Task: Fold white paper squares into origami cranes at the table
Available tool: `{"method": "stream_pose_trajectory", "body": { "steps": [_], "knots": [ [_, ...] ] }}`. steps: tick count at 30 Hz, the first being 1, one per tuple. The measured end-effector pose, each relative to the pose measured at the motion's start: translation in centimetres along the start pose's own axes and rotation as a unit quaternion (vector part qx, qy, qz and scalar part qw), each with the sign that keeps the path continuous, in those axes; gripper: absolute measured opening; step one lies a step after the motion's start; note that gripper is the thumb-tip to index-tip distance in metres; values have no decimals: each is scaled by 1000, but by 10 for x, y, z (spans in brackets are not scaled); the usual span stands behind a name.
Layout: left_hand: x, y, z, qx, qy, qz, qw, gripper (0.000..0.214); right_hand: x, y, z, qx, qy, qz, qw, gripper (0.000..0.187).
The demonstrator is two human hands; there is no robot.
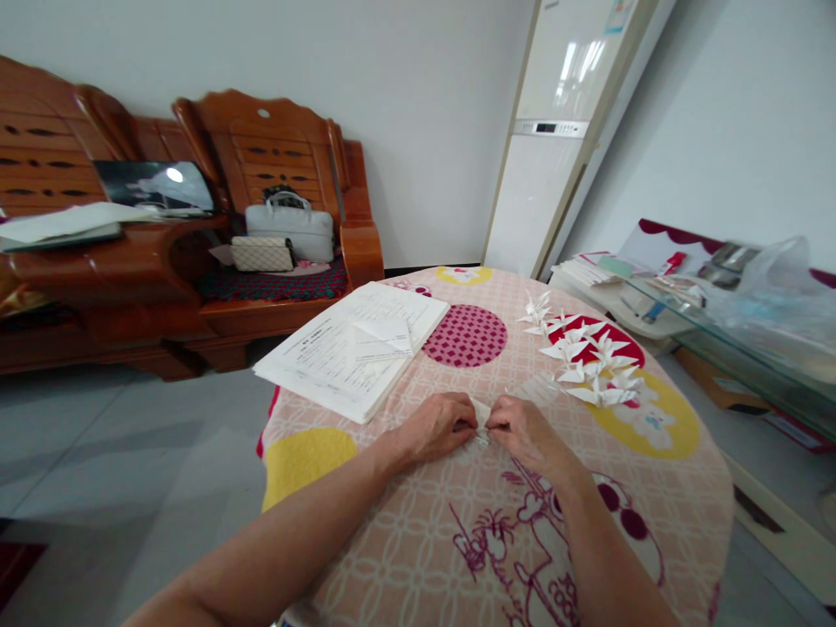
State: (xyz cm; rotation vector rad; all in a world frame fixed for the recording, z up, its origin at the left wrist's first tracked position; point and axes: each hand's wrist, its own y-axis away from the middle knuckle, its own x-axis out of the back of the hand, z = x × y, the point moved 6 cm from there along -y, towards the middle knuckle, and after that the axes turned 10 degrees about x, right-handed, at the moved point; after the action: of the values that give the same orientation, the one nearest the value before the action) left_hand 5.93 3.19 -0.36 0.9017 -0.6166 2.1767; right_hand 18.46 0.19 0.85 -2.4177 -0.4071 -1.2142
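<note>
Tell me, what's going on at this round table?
A person is handling a small piece of folded paper low over the patterned tablecloth. The left hand and right hand pinch it from either side. Several folded paper cranes stand to the right. To the left lies a stack of printed sheets, with a loose piece of paper on top.

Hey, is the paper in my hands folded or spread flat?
Folded, it seems: only a small, compact piece of paper shows between the left hand and right hand; its exact creases are hidden.
</note>
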Motion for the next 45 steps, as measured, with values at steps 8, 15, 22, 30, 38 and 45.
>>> {"method": "stream_pose_trajectory", "body": {
  "steps": [8, 15, 22, 30, 38, 45],
  "knots": [
    [8, -1, -8, 64, 33, 37, 997, 11, 1, -2, 6, -38, 7, 16, 999, 20],
    [12, 1, -10, 130, 2, 47, 990, 9, -5, -1, 18, -105, -31, 8, 994, 17],
    [7, 1, -11, 163, -45, 49, 984, 10, -9, 4, 26, -205, -37, -21, 978, 18],
    [5, 3, -13, 206, -76, 53, 974, 15, -12, 4, 29, -265, -14, -24, 964, 19],
    [3, 2, -15, 222, -103, 51, 968, 16, -12, 4, 27, -279, -13, -25, 960, 20],
    [2, 1, -15, 226, -108, 49, 967, 15, -11, 3, 28, -282, 0, -22, 959, 20]
  ]
}}
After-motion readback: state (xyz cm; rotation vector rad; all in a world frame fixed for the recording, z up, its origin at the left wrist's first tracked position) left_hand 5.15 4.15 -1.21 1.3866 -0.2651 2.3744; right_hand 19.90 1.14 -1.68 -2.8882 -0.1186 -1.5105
